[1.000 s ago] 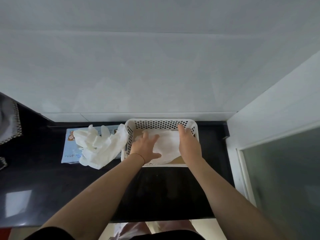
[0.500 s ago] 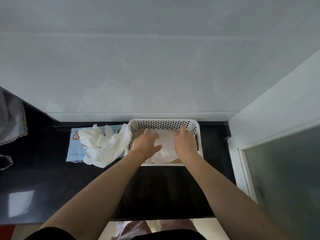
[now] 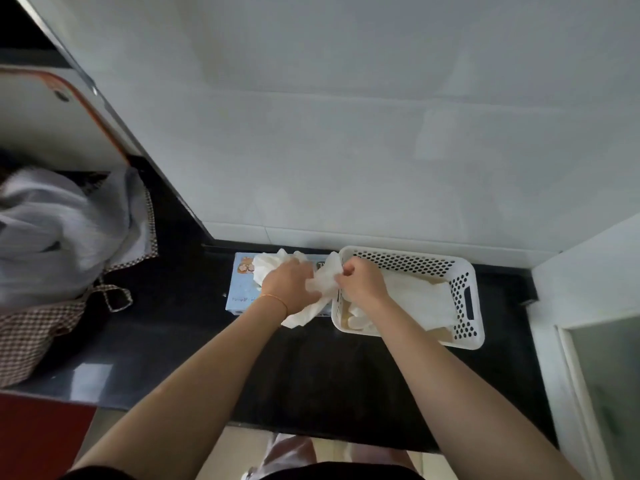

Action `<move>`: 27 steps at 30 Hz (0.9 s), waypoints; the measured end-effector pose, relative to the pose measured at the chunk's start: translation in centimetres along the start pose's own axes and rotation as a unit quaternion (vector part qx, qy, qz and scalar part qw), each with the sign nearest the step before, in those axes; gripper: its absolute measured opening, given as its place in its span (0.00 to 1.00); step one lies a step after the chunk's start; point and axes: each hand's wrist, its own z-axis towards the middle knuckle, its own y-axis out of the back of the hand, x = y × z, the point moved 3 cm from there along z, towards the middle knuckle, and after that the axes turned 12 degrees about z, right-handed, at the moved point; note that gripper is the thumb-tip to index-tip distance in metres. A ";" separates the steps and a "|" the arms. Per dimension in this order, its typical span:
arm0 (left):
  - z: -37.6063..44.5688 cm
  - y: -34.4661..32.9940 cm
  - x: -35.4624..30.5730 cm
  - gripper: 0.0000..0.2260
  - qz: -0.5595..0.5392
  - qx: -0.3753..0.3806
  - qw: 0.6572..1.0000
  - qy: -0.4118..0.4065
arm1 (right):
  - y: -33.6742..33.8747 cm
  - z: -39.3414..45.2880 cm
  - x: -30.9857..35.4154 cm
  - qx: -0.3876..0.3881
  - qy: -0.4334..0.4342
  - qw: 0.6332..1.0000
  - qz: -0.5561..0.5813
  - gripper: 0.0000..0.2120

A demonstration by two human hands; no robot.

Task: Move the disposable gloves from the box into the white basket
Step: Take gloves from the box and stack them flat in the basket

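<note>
open: counter [image 3: 173, 341] front | blocked: wall [image 3: 346, 168] behind, cloth heap [image 3: 52, 237] left, probably

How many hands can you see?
2. The left hand grips the loose gloves over the box; the right hand pinches them beside the white basket.

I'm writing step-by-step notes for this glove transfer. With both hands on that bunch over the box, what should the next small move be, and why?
Probably lift the bunch of gloves rightward over the near wall of the white basket and lay it on the gloves already inside. The left hand and right hand both grip it, and it hangs above the box, right beside the basket.
</note>
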 end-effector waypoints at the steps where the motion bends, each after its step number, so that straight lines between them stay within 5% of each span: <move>1: 0.0 0.0 0.5 0.17 0.000 0.002 1.000 -0.007 | 0.1 0.0 0.5 -0.013 0.010 1.000 0.009 0.12; 13: 1.1 3.4 3.7 0.09 -0.152 -0.080 0.984 0.051 | 3.9 -0.6 5.7 -0.110 0.074 0.984 0.118 0.03; 17: 1.3 5.6 3.1 0.02 -0.198 -0.147 0.969 -0.004 | 5.2 -1.1 7.1 -0.090 0.087 0.978 0.165 0.10; 20: 0.7 7.7 1.8 0.07 -0.300 -0.102 0.948 -0.034 | 6.1 -1.3 8.3 -0.074 0.102 0.976 0.180 0.11; 23: -0.1 9.4 0.1 0.14 -0.467 0.007 0.880 -0.080 | 6.7 -1.6 9.2 -0.036 0.117 0.972 0.199 0.12; 27: -0.1 10.1 -1.3 0.08 -0.400 -0.007 0.914 -0.066 | 8.1 -2.2 9.4 -0.040 0.137 0.965 0.221 0.11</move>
